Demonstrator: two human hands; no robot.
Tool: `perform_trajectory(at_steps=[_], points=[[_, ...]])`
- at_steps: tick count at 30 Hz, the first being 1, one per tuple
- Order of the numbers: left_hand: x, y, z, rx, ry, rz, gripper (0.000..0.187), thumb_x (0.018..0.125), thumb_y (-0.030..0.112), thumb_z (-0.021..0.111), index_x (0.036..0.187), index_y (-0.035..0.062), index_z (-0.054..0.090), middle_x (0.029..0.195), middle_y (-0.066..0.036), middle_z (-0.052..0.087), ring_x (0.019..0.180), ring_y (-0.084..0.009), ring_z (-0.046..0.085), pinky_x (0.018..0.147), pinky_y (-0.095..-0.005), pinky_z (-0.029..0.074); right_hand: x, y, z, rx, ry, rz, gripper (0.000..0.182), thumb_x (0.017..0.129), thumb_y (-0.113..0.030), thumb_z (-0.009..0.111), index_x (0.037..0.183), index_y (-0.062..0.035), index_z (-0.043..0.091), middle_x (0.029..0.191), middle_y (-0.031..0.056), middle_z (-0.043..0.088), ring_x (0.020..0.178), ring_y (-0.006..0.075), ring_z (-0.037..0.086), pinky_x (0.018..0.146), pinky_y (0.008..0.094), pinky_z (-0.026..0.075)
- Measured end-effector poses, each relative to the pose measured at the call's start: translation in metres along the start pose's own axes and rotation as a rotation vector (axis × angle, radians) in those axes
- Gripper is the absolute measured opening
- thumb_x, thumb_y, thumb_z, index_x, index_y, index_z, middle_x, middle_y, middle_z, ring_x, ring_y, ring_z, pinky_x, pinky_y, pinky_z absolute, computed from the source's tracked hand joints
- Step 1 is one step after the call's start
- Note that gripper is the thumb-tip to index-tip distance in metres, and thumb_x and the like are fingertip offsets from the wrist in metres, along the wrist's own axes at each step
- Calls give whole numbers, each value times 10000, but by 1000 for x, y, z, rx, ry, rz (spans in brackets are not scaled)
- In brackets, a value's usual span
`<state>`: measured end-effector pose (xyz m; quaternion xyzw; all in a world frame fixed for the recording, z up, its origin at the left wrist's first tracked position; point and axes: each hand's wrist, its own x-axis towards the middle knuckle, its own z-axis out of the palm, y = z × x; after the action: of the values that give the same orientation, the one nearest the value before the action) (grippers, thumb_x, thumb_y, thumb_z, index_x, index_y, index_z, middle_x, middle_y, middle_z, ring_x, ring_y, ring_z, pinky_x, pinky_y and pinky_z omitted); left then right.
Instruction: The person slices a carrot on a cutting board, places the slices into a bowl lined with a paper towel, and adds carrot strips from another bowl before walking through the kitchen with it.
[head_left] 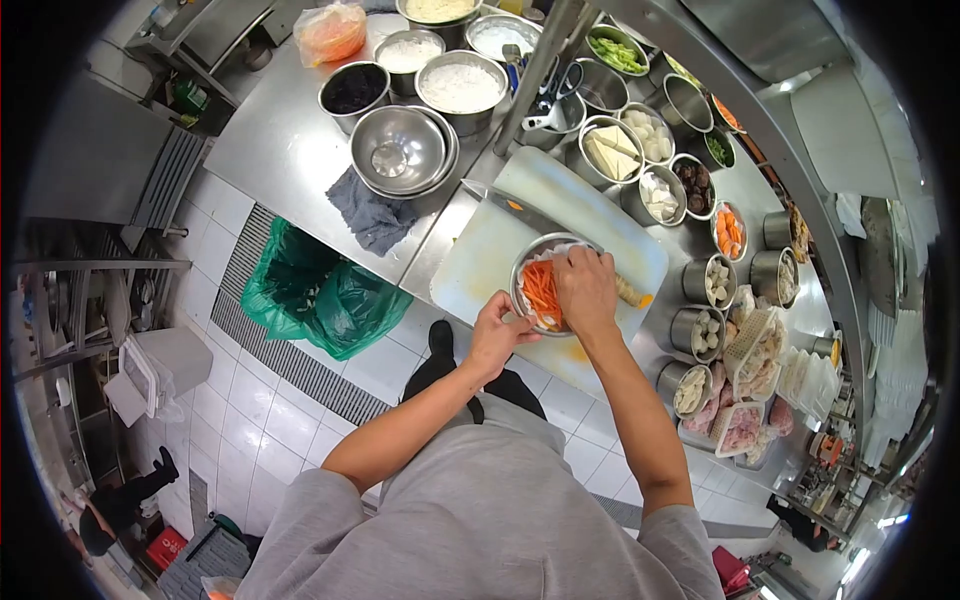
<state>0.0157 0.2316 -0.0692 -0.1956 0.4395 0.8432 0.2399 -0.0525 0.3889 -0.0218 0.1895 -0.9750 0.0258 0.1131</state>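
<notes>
A round metal bowl (519, 300) of shredded carrot (541, 290) with some white pieces stands on the white cutting board (470, 255). My left hand (495, 338) grips the bowl's near left rim between thumb and fingers. Over the bowl's right side is my right hand (587, 285), its fingers curled down into it; whatever they pinch is hidden. Behind the bowl lies a knife (512, 205), partly covered, with a bit of orange on its blade. A pale brownish root-like piece (628, 291) and an orange piece (646, 300) are right of my right hand.
Stacked metal bowls (400, 150) and a dark cloth (370, 212) are at the left. Several metal containers, including one of tofu-like blocks (612, 153) and one of carrot slices (730, 232), line the back and right. A green-lined bin (325, 290) stands below the counter.
</notes>
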Motion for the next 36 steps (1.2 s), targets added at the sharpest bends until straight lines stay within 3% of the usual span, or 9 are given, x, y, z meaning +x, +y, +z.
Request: perform_trajectory(at_steps=[2, 9, 12, 14, 18, 22, 25, 29, 36], points=[[1, -6, -1, 10, 1, 1, 168, 915, -47, 656, 974, 47, 530, 1041, -50, 589, 895, -152, 669, 753, -304, 637, 2, 4, 1, -13, -121, -18, 145, 833, -144, 601, 807, -72, 725, 847, 79, 626, 873, 230, 610, 793, 400, 413], [0, -8, 4, -53, 10, -15, 188, 909, -26, 685, 964, 55, 525, 1010, -39, 580, 865, -149, 665, 737, -295, 634, 1, 10, -1, -25, -101, -153, 142, 834, -153, 606, 794, -88, 726, 850, 81, 627, 872, 239, 611, 808, 404, 407], [3, -7, 4, -44, 13, -12, 193, 914, -22, 684, 961, 55, 514, 1021, -39, 580, 871, -148, 667, 740, -298, 636, -1, 6, -37, 85, -120, -123, 81, 820, -135, 661, 855, -93, 721, 924, 70, 619, 902, 247, 598, 815, 412, 405], [5, 0, 7, -24, 15, 12, 193, 917, -21, 681, 958, 56, 509, 1029, -40, 579, 875, -147, 667, 742, -300, 637, -3, 4, -46, 85, 86, 127, 119, 798, -122, 722, 912, -92, 708, 1010, 56, 600, 955, 252, 582, 823, 427, 403], [6, 7, 17, 7, -20, 52, 185, 925, -22, 668, 949, 55, 501, 1038, -46, 581, 882, -147, 669, 752, -309, 642, -5, 21, -33, 122, 80, 149, 198, 786, -133, 758, 967, -83, 698, 1053, 50, 590, 1001, 251, 572, 830, 432, 403], [9, 11, 29, 79, -24, 63, 173, 926, -30, 658, 951, 43, 503, 1041, -54, 586, 885, -156, 671, 756, -319, 646, -12, 27, -34, 160, 87, 116, 179, 805, -90, 716, 978, -71, 674, 1100, 74, 613, 1025, 282, 582, 839, 443, 427], [11, 8, 40, 88, -29, 74, 183, 914, -42, 655, 936, 36, 492, 1035, -65, 575, 871, -171, 679, 737, -317, 652, -18, 26, -40, 540, 35, 219, 164, 828, -74, 658, 978, -30, 607, 1170, 172, 689, 979, 418, 662, 865, 494, 515], [13, 1, 51, 60, -76, 75, 172, 923, -38, 654, 958, 43, 506, 1024, -54, 589, 884, -173, 680, 758, -328, 648, -28, 30, -46, 628, -101, 251, 227, 914, -138, 598, 1112, -48, 529, 918, 199, 719, 830, 446, 685, 738, 542, 520], [15, -12, 66, 32, -99, -1, 209, 898, -37, 682, 954, 59, 505, 959, -55, 608, 832, -188, 696, 735, -323, 644, -42, 39, -60, 759, -76, 319, 267, 948, -116, 599, 1198, -62, 521, 1049, 229, 721, 960, 430, 699, 827, 494, 545]])
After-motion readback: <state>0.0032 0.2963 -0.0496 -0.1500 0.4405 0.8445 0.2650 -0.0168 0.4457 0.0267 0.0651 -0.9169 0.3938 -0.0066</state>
